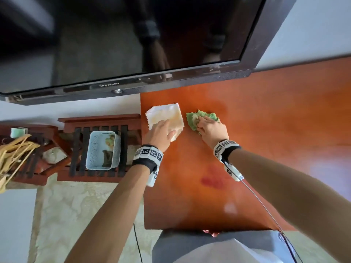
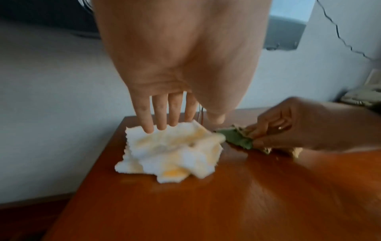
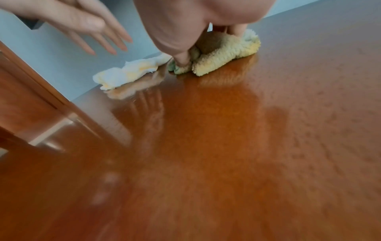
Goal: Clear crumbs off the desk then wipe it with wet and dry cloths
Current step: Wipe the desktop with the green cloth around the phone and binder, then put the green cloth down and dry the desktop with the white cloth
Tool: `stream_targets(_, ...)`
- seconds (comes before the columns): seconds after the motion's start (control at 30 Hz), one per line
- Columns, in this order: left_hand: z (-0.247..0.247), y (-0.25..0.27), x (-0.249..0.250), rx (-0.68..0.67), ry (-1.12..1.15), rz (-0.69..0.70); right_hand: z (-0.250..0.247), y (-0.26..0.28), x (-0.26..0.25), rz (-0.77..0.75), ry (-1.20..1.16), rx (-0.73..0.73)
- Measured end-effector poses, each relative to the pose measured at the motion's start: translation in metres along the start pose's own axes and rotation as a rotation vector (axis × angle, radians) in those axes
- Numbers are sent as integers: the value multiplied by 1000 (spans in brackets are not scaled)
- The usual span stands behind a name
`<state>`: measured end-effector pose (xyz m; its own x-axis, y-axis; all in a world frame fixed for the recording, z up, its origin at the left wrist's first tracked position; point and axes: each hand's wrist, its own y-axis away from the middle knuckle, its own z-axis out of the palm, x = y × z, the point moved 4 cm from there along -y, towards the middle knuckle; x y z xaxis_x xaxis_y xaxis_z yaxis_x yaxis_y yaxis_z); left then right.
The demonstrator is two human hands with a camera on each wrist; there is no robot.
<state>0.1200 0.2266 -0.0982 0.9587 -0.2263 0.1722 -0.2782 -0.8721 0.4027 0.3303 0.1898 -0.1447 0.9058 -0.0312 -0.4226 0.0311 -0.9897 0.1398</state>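
Head view: left hand spread, fingers straight and a little apart, over the near part of the white-and-yellow cloth; left wrist view shows the fingertips at the cloth's far edge, whether touching or just above it I cannot tell; right wrist view shows that hand raised off the surface, nothing gripped. Right hand curled round the green-and-yellow cloth, thumb and fingers pinching the bunched pile and pressing it on the desk. Both cloths lie at the far left corner of the desk, just beside each other; touching or a sliver apart, cannot tell; the white one sits at the left edge, close to the wall. A darker, damp-looking patch shows on the glossy wood near the green cloth; crumbs too small to make out. Around: Skyworth television hangs above the desk's far edge, over the cloths; left of the desk a slatted wooden rack carries a pale blue perforated basket; wooden hangers further left; a cable trails from the right wrist across the near desk. Open room: broad bare wood to the right and toward the near edge.
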Motion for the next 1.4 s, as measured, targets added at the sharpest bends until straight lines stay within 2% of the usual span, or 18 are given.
stream_targets(0.13,34,7,-1,-87,77,-18,11,15,1,18,32,21)
stream_targets(0.3,32,34,-5,-37,99,-30,21,42,-2,24,119,-5)
stream_targets(0.47,18,94,0,-47,177,-87,12,66,-17,108,165,-174)
stream_targets(0.57,8,134,4,-34,312,-113,2,76,-25,221,-89,-169)
stream_targets(0.63,-2,157,7,10,339,-126,-5,82,-39,243,-261,-199)
stream_targets(0.83,-18,219,19,155,497,-178,-37,108,-105,96,-700,-285)
stream_targets(1.0,-15,247,28,296,717,-293,-60,134,-139,-6,-859,-293)
stream_targets(1.13,-14,256,31,378,896,-323,-65,144,-152,-29,-890,-326)
stream_targets(1.3,-29,248,13,503,871,-234,-64,128,-167,6,-962,-329)
stream_targets(1.4,-40,235,-10,513,930,-145,-65,117,-185,74,-1113,-334)
